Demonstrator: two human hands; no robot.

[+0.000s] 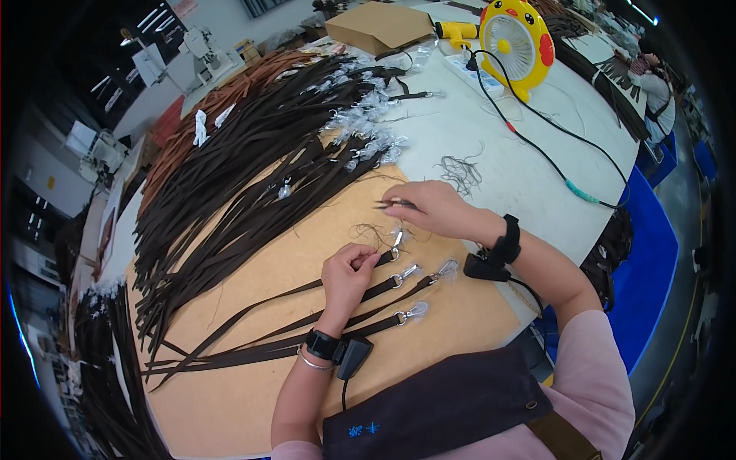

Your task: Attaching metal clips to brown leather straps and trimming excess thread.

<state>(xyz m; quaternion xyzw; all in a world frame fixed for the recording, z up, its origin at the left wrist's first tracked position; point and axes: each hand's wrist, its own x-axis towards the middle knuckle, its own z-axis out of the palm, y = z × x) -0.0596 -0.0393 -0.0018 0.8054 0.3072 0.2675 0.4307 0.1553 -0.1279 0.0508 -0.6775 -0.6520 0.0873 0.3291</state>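
My left hand (349,277) is closed, its fingers pinching a dark brown strap (387,257) near its metal clasp end. The clasp (398,239) has a bit of clear plastic wrap on it and points away from me. My right hand (435,208) is closed round a pair of small dark thread snips (391,204), mostly hidden in the fingers. Their pointed tips stick out to the left, above the strap and apart from it. Several more straps (381,290) with wrapped silver clasps lie just below my left hand. Loose thread ends (368,230) lie between my hands.
A large pile of dark straps (230,184) covers the left of the table, with brown straps (180,149) behind. A yellow fan (515,50), its black cable (537,149), a cardboard box (379,29) and a thread tangle (461,175) are farther off. Another person (655,92) sits at far right.
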